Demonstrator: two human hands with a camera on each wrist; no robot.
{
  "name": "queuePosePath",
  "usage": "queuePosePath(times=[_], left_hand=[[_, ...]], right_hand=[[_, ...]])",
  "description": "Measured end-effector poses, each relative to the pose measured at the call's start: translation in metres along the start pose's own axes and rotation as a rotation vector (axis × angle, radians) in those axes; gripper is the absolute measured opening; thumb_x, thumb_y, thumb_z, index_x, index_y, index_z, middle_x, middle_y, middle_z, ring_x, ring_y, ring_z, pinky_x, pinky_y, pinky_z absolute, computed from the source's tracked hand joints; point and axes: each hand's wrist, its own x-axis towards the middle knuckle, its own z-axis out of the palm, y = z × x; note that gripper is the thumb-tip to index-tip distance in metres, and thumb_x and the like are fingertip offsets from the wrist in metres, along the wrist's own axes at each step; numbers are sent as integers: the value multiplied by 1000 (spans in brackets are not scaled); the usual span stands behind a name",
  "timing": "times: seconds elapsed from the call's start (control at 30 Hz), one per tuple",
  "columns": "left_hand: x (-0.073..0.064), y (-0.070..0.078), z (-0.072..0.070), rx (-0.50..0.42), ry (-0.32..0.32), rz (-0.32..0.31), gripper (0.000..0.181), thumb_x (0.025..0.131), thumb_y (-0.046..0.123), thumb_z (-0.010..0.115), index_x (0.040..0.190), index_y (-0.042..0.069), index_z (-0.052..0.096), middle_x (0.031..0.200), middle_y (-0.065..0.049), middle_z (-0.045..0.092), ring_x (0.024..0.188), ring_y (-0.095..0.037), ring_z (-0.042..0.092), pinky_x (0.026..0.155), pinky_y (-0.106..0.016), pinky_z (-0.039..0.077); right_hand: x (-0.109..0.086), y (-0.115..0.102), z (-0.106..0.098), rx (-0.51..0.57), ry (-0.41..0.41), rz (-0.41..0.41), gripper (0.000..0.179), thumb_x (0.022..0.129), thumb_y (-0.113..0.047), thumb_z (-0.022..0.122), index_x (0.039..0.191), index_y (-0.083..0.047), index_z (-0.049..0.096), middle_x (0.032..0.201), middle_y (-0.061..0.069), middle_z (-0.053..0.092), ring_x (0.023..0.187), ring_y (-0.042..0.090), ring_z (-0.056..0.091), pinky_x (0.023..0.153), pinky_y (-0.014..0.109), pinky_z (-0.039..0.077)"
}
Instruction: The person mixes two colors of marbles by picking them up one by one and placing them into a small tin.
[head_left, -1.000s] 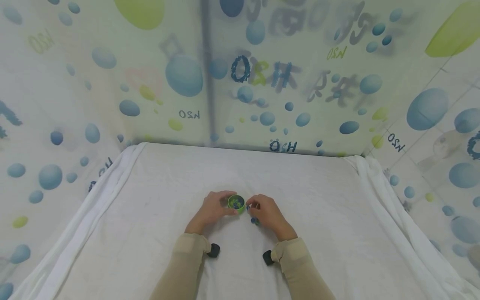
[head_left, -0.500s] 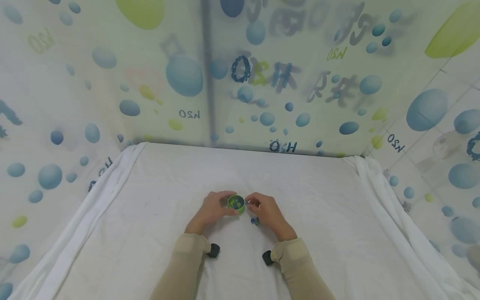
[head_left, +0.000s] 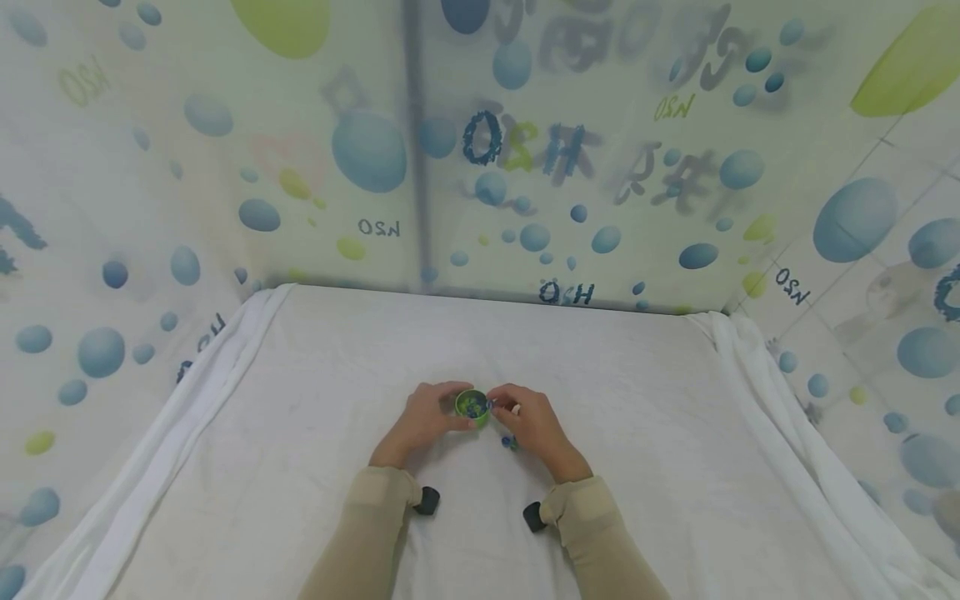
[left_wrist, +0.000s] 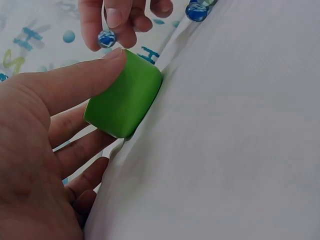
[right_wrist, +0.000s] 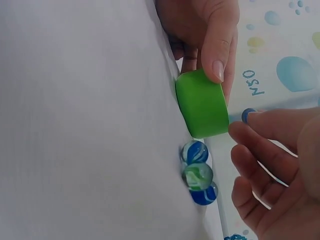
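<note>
A small green bowl (head_left: 482,422) stands on the white cloth with several blue and green marbles (head_left: 472,407) inside. My left hand (head_left: 427,417) grips it from the left, thumb on the near side and fingers round the far side. Between thumb and fingertips my right hand (head_left: 534,418) pinches a blue marble (left_wrist: 106,39), held right at the bowl's rim. That marble shows partly behind the thumb in the right wrist view. Three loose marbles, among them a green-and-white one (right_wrist: 198,176), lie on the cloth beside the bowl, below my right palm.
White cloth (head_left: 360,350) covers the table, with bunched folds (head_left: 232,367) along its left and right edges. A patterned curtain (head_left: 300,242) with blue and green spots rises behind it. Black wrist cameras (head_left: 427,501) sit at both cuffs.
My right hand has raised the blue marble slightly and moved it left to the bowl's rim. The left hand, bowl and loose marbles stay where they were.
</note>
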Motion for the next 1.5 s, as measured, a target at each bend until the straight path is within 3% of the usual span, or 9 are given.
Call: queuePosePath(times=[0.27, 0.5, 0.87, 1.5], left_hand=[[0, 1, 0, 19, 1, 17, 57, 73, 30, 86, 125, 17, 67, 130, -6, 61, 128, -35, 43, 107, -59, 24], [0, 3, 0, 30, -10, -13, 58, 74, 31, 85, 127, 19, 65, 134, -5, 59, 127, -35, 41, 108, -60, 21], [0, 1, 0, 15, 1, -10, 58, 72, 34, 86, 125, 21, 66, 133, -3, 59, 128, -34, 41, 107, -61, 22], [1, -1, 0, 15, -14, -30, 57, 73, 32, 85, 126, 24, 66, 136, -3, 57, 131, -35, 38, 108, -60, 20]], right_hand=[[0, 0, 0, 18, -4, -10, 27, 90, -5, 68, 115, -14, 68, 93, -3, 66, 82, 12, 57, 73, 30, 50], [-1, -1, -1, 39, 7, -30, 33, 90, 0, 63, 122, -11, 64, 93, -3, 66, 87, 14, 59, 76, 33, 51], [-1, -3, -6, 51, 7, -30, 30, 89, 0, 65, 118, -10, 66, 93, -2, 66, 85, 14, 59, 75, 33, 50], [-2, -1, -26, -39, -210, 124, 16, 91, -14, 67, 107, -10, 71, 80, -2, 61, 71, 15, 54, 62, 30, 47]])
